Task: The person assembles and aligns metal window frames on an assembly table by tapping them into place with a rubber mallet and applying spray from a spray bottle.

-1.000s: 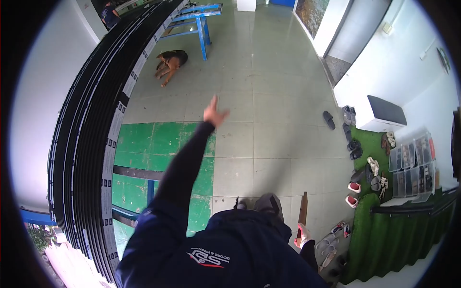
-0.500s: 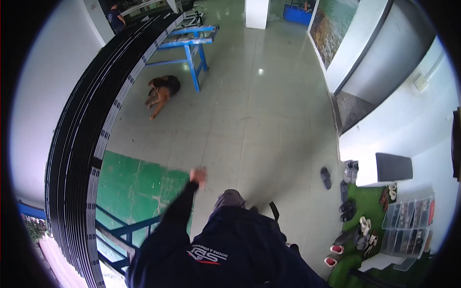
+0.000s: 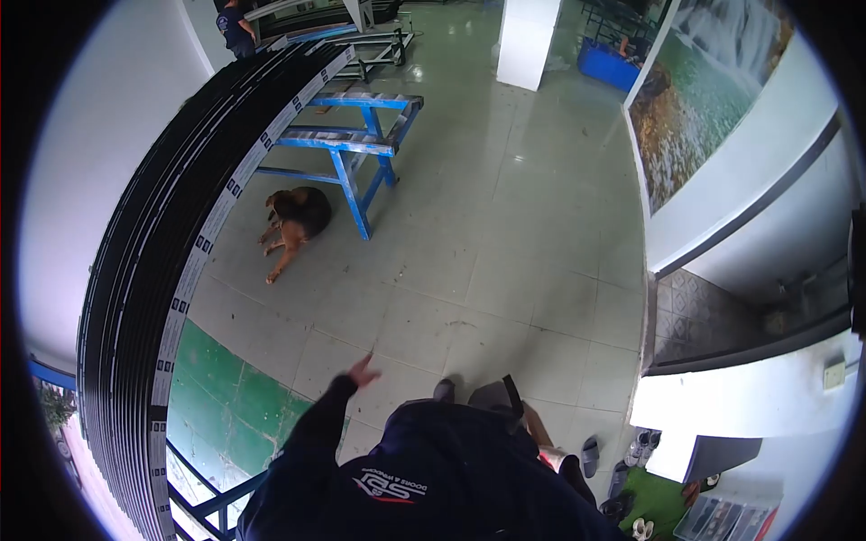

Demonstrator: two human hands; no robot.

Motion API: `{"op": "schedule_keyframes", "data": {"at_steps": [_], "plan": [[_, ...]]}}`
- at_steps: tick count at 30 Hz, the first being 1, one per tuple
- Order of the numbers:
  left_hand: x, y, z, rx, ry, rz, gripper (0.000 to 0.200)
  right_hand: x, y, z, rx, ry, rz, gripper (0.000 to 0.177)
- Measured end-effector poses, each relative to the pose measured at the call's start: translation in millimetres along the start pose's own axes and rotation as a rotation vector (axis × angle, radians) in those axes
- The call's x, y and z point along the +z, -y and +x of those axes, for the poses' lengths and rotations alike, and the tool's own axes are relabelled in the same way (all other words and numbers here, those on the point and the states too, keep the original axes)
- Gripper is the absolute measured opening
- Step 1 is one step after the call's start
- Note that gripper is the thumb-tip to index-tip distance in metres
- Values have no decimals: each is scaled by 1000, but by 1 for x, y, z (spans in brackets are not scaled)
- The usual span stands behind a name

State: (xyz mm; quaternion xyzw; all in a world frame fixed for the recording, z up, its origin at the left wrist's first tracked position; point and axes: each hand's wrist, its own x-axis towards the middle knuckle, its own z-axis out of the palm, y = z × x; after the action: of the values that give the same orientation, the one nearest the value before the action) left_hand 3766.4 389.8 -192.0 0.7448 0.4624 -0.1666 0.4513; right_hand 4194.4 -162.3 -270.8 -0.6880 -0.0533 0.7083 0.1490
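My left hand (image 3: 364, 371) is held out ahead of my body at the end of a dark sleeve (image 3: 311, 428). Its fingers look apart, with nothing in them, over the pale tiled floor (image 3: 424, 316). To its left stands a long stack of black profiles (image 3: 135, 270) with white labelled edges; the hand is clear of it. I cannot make out my right hand. Beside my dark jacket (image 3: 451, 469), on the right, a brown piece (image 3: 538, 424) and a red-and-white patch show, too partly hidden to name.
A dog (image 3: 298, 221) lies beside a blue trestle (image 3: 352, 144). Green flooring (image 3: 216, 388) borders the stack. A white pillar (image 3: 526, 45), a blue bin (image 3: 606, 65) and a person (image 3: 236, 32) are farther back. Shoes (image 3: 642, 446) stand at right near a doorway (image 3: 695, 311).
My view has moved forward over the floor. The dog and trestle now sit lower in view, and the shoes have slid toward the bottom right. My left hand remains stretched forward.
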Motion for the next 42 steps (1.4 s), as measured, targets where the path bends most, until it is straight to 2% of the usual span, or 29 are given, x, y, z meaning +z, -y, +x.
{"op": "schedule_keyframes", "data": {"at_steps": [1, 2, 3, 4, 6, 8, 9, 11, 13, 14, 15, 16, 17, 18, 19, 20, 22, 23, 25, 27, 28, 30, 31, 32, 33, 35, 37, 40, 42], "plan": [[-95, -117, 55, 158, -73, -147, 98, -18, 62, -32, 141, -164, 184, 49], [-174, -217, 115, 462, -159, -313, 110, -43, 106, -35, 203, -235, 276, 55], [-248, -312, 157, 616, -19, -853, 91, -70, 154, -33, 235, -284, 341, 62], [-341, -417, 197, 707, -165, -828, 86, -114, 210, -18, 262, -315, 386, 70], [-468, -569, 237, 790, -554, -535, 76, -176, 277, 22, 303, -340, 448, 85], [-545, -661, 287, 818, -718, -399, 67, -224, 352, 31, 245, -327, 407, 83], [-565, -686, 318, 817, -756, -333, 63, -247, 387, 35, 223, -305, 380, 82], [-571, -707, 387, 823, -758, -173, 57, -301, 464, 52, 191, -263, 330, 80], [-540, -682, 460, 803, -681, -10, 54, -352, 546, 65, 182, -221, 276, 78], [-506, -646, 495, 814, -665, 58, 61, -378, 592, 71, 176, -207, 244, 77], [-472, -607, 530, 613, -481, 32, 71, -404, 640, 80, 165, -199, 212, 76], [-436, -562, 551, 500, -309, -103, 70, -430, 690, 87, 154, -195, 185, 76], [-396, -508, 575, 236, -195, -175, 70, -452, 736, 97, 147, -195, 163, 75], [-327, -408, 630, 230, -388, 91, 71, -473, 783, 110, 138, -196, 143, 74], [-301, -361, 633, -96, -157, 134, 77, -495, 830, 125, 127, -200, 131, 73], [-276, -323, 630, -334, -152, 107, 70, -515, 875, 142, 117, -202, 119, 72], [-285, -323, 609, -627, -5, -152, 60, -551, 958, 168, 113, -211, 108, 71], [-285, -316, 618, -610, 56, -230, 59, -568, 999, 181, 117, -214, 100, 70], [-328, -348, 666, -547, 128, -279, 57, -600, 1077, 199, 125, -226, 98, 68], [-375, -383, 735, -444, 113, -224, 57, -632, 1153, 210, 125, -234, 106, 67], [-425, -417, 777, -581, 232, -224, 63, -647, 1189, 216, 122, -235, 104, 66], [-494, -457, 906, -337, -39, 13, 68, -674, 1259, 229, 115, -234, 103, 64], [-561, -509, 955, -225, -73, -51, 67, -687, 1294, 237, 109, -227, 103, 64], [-612, -555, 1002, -132, -288, -153, 67, -701, 1329, 246, 106, -222, 97, 63], [-665, -598, 1057, -66, -354, -145, 69, -715, 1364, 257, 103, -218, 92, 62], [-786, -696, 1130, 16, -399, -328, 64, -749, 1432, 287, 93, -203, 72, 61], [-875, -759, 1201, 113, -506, -454, 60, -785, 1495, 318, 94, -184, 46, 60], [-961, -806, 1279, 148, -585, -621, 56, -849, 1591, 360, 119, -136, -18, 58], [-971, -775, 1335, 33, -589, -483, 54, -895, 1668, 382, 126, -104, -77, 57]]}}
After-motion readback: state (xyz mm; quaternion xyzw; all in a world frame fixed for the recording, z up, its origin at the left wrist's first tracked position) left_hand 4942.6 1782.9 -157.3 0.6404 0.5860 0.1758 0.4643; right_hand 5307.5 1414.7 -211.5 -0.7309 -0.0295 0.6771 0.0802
